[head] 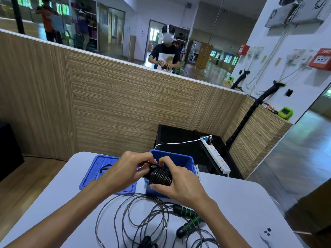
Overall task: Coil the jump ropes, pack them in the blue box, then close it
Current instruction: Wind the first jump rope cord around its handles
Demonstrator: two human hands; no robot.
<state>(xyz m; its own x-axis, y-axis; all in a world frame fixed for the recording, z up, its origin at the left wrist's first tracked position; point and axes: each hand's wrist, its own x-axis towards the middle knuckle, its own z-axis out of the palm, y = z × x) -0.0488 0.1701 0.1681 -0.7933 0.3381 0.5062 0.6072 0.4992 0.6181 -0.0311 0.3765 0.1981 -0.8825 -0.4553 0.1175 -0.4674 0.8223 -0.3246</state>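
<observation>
A tightly coiled black jump rope [160, 175] sits gripped between both hands, the left hand [125, 170] and right hand [179, 183], above the open blue box [180, 159]. Its lid [100, 169] lies beside it on the white desk [241, 203], with a green-banded jump rope [188, 222] loose nearby.

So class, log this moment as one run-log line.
left hand: holds coiled rope | right hand: holds it too | box: open | lid: on table | loose rope: uncoiled
</observation>
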